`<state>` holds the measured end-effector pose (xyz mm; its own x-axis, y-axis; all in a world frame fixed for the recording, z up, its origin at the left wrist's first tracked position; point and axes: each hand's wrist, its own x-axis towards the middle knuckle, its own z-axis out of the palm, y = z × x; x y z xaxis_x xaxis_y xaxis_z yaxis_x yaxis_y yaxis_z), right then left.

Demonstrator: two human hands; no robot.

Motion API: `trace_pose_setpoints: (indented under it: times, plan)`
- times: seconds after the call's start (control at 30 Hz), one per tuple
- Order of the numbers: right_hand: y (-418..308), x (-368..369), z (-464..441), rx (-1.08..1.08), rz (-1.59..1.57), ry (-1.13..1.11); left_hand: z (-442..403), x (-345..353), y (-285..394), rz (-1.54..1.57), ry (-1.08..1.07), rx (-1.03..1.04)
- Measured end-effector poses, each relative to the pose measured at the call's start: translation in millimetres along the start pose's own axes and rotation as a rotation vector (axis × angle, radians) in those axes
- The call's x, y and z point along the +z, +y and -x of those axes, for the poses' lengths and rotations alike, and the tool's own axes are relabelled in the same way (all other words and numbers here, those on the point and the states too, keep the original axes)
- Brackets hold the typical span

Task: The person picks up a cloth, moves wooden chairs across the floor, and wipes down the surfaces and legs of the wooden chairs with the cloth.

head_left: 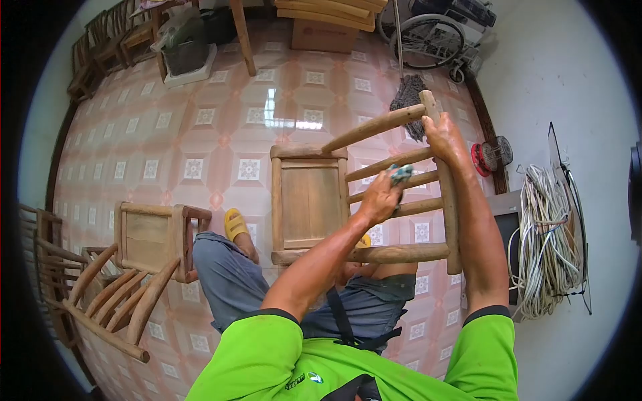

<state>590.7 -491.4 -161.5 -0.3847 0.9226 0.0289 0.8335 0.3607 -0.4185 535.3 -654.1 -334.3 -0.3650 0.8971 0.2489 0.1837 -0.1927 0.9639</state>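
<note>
A wooden chair stands in front of me, its seat panel toward the left and its slatted backrest reaching to the right. My right hand is closed around the far end of the backrest's top rail. Over the back slats, my left hand grips a bunched teal-and-white cloth. The cloth is close to a middle slat; whether it touches the wood I cannot tell.
Another wooden chair is at my left. A grey mop and a wheelchair are beyond the backrest. Coiled white cable lies by the right wall, near a small red-based object. A cardboard box sits at the back.
</note>
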Motion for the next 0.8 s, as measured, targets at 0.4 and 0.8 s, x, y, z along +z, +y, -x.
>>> trace_pose_setpoints:
  times: [0.4, 0.8]
  plan:
    - [-2.3, -2.9, 2.8, -0.010, -0.015, -0.010, -20.2, -13.9, 12.3, -0.122, 0.374, 0.216]
    - [-0.1, -1.4, 0.5, 0.007, -0.051, -0.036, -25.3, -36.3, -69.0, -0.149, 0.146, -0.157]
